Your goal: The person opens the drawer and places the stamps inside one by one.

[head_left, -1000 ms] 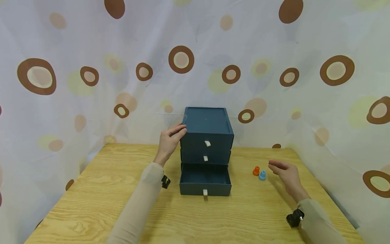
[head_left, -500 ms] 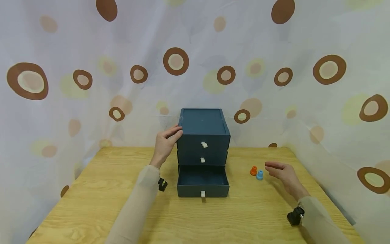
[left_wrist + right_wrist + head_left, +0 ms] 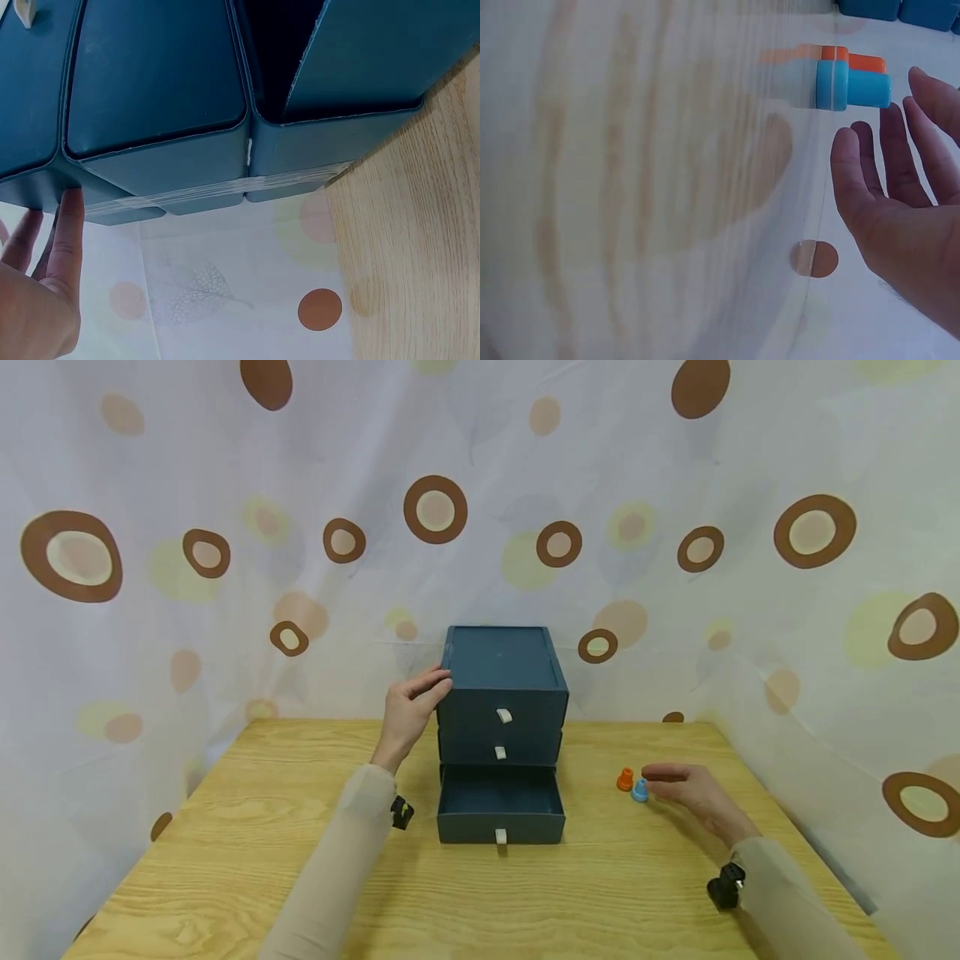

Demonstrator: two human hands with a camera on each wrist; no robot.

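Observation:
A dark blue drawer cabinet [image 3: 501,727] with white pull tabs stands at the back of the table; its bottom drawer [image 3: 501,828] is pulled out and bare inside. My left hand [image 3: 408,714] touches the cabinet's upper left side, fingers fairly straight against the wall in the left wrist view. On the right, a small blue stepped plug-shaped piece [image 3: 855,85] stands beside a matching orange one [image 3: 625,779]. My right hand [image 3: 697,795] is right at the blue piece, thumb and fingers spread apart in the right wrist view, holding nothing.
The wooden table [image 3: 300,827] carries everything. A patterned cloth [image 3: 480,568] hangs close behind and along both sides. Clear tape [image 3: 217,187] runs round the cabinet's side.
My right hand has moved left, up to the blue piece. My left hand stays at the cabinet, and the drawer has not moved. The head view has shifted slightly.

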